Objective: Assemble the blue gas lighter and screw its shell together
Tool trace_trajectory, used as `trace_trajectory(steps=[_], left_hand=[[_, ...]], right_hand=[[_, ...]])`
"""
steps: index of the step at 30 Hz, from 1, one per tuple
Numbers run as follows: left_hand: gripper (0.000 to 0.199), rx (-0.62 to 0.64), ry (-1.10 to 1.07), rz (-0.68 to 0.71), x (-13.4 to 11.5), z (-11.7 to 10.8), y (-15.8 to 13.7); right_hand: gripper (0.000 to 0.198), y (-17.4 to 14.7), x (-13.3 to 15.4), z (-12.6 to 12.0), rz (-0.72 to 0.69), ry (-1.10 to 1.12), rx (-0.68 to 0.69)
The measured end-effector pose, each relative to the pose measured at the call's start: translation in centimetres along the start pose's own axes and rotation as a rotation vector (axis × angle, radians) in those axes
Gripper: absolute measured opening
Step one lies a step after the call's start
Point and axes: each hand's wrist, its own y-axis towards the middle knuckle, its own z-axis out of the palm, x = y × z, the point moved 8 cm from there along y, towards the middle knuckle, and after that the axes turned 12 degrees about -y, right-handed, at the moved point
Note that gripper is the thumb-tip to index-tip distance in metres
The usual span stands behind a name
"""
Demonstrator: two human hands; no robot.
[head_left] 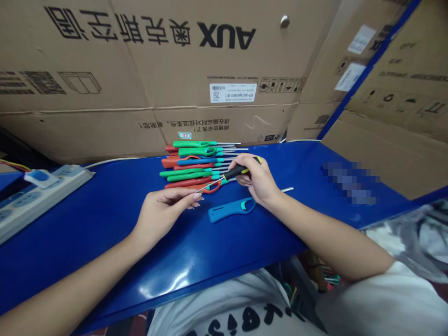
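My right hand (257, 179) is closed around the black and yellow handle of a screwdriver (231, 174), whose thin metal shaft slants down to the left. At the shaft's far end, the thumb and fingers of my left hand (171, 205) pinch the tip, so the tip itself is hidden. Below the screwdriver a blue gas lighter (227, 211) lies flat on the blue table, its metal tube passing under my right wrist. Behind both hands lies a stack of long-necked lighters (189, 172) in green, red, orange and blue, their metal tubes pointing right.
A white power strip (42, 196) with a plug (41, 178) in it runs along the left. Cardboard panels (140, 93) stand behind and to the right of the blue table (115, 200). A blurred patch (352, 182) covers something at right.
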Motion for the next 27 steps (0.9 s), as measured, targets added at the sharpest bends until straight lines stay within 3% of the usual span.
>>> trace_trajectory(steps=[8, 12, 16, 20, 24, 27], left_hand=[[0.019, 0.006, 0.039, -0.029, -0.1, 0.3, -0.2], [0.021, 0.025, 0.036, -0.038, 0.3, 0.5, -0.3], [0.021, 0.112, 0.095, -0.022, 1.2, 0.9, -0.4], [0.015, 0.267, 0.176, -0.022, 1.7, 2.3, -0.9], [0.012, 0.362, 0.157, 0.016, 0.9, 3.8, -1.8], [0.011, 0.378, 0.137, 0.110, -0.2, 4.5, -2.4]], right_hand=[[0.018, 0.3, -1.6, 0.0, 0.168, 0.077, 0.016], [0.018, 0.3, -1.3, -0.2, 0.145, 0.006, -0.005], [0.025, 0.1, 1.2, -0.3, -0.067, -0.251, -0.037], [0.030, -0.9, 4.6, 1.5, -0.385, -0.499, 0.071], [0.028, -1.8, 6.3, 3.5, -0.507, -0.565, 0.170], [0.050, -2.9, 7.6, 4.5, -0.669, -0.668, 0.126]])
